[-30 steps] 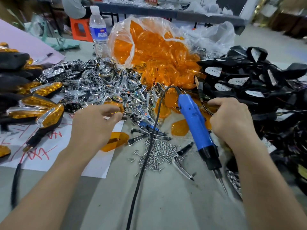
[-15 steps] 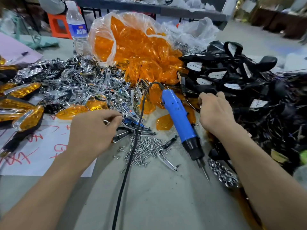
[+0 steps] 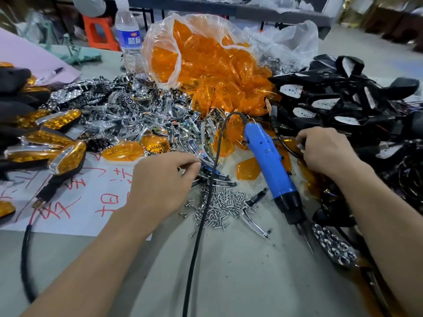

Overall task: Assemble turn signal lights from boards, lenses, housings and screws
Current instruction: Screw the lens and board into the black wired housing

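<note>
Left hand [image 3: 160, 179] has its fingers curled, thumb and forefinger pinching the end of a chrome trim strip [image 3: 207, 156] at the near edge of the chrome parts pile [image 3: 137, 106], which spreads beyond the fingertips. The loose screws [image 3: 219, 207] lie just right of and nearer than that pinch, with the black cable [image 3: 199, 225] running over them. Right hand [image 3: 325, 152] has its fingers curled in at the edge of the black housings [image 3: 343, 99]; what it grips, cannot tell. The blue electric screwdriver [image 3: 267, 161] lies flat between the two hands, bit pointing toward the camera, touched by neither. A bag of amber lenses [image 3: 206, 58] sits beyond both hands, and one loose lens [image 3: 248, 169] lies just beside the screwdriver. Finished turn signals [image 3: 66, 154] are stacked well left of the left hand, on white paper [image 3: 91, 213].
</note>
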{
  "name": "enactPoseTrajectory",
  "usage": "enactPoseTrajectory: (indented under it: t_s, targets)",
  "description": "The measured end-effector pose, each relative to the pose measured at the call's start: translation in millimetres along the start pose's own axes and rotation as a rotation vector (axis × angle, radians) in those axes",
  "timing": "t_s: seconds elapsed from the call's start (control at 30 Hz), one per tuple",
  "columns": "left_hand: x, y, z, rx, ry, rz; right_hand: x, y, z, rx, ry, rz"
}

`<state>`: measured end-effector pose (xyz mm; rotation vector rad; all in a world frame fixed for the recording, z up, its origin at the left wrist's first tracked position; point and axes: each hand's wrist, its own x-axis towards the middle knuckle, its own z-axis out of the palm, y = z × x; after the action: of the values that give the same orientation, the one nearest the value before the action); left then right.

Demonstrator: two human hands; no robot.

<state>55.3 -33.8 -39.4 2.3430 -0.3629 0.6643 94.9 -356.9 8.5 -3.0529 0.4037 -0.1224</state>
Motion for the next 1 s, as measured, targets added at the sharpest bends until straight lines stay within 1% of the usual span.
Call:
enactPoseTrajectory:
  t_s: [0.07,0.13,0.17,0.2,0.27,0.33,0.37,0.47,0.53,0.63,0.77,0.83,0.9,0.93,0.97,1.0]
  targets:
    - [2.0,-4.8,-4.1,-0.006,0.011,-0.016,-9.6,-15.8,-2.4,0.167,0.137,-0.079]
    - [3.5,-8.9,-6.6,-0.011,0.009,-0.032,-22.3,-43.8,-8.3,0.285,0.304,-0.211]
    - [2.7,-10.1,-6.5,-0.007,0.01,-0.034,-28.2,-59.1,-12.5,0.343,0.341,-0.282]
    - [1.3,-10.8,-5.4,-0.003,0.009,-0.042,-34.5,-73.8,-16.3,0.407,0.328,-0.345]
    - [-1.0,-10.7,-1.8,-0.037,-0.02,-0.092,-48.5,-97.1,-20.9,0.521,0.222,-0.448]
    - [-0.9,-8.7,-0.3,-0.159,-0.091,-0.167,-62.5,-113.1,-19.9,0.591,0.127,-0.508]
    - [-0.1,-7.5,-0.4,-0.236,-0.129,-0.176,-68.1,-119.7,-18.6,0.611,0.095,-0.526]
    - [6.6,1.8,-2.0,-0.471,-0.205,-0.146,-79.7,-139.1,-16.2,0.743,0.055,-0.55]
    - [10.4,8.0,-2.1,-0.643,-0.191,-0.166,-82.4,-150.4,-15.4,0.89,0.022,-0.523]
    - [12.7,12.3,-7.1,-0.849,-0.104,-0.312,-79.5,-162.9,-16.9,1.035,-0.063,-0.416]
    - [14.7,4.1,-18.6,-0.954,-0.081,-0.479,-75.7,-173.8,-12.3,1.355,-0.359,-0.25]
    - [16.9,-2.3,-21.2,-0.993,-0.069,-0.588,-79.2,-177.3,-4.8,1.491,-0.462,-0.198]
    - [18.2,-5.2,-20.4,-0.985,-0.069,-0.639,-82.4,-176.7,5.2,1.544,-0.476,-0.144]
    - [18.5,-5.1,-19.6,-0.967,-0.069,-0.643,-83.2,-175.5,10.9,1.542,-0.45,-0.119]
    - [19.0,-4.9,-19.1,-0.943,-0.063,-0.636,-83.4,-174.1,16.1,1.506,-0.389,-0.101]
    - [19.8,-5.2,-18.8,-0.91,-0.052,-0.62,-83.4,-173.4,20.9,1.431,-0.29,-0.096]
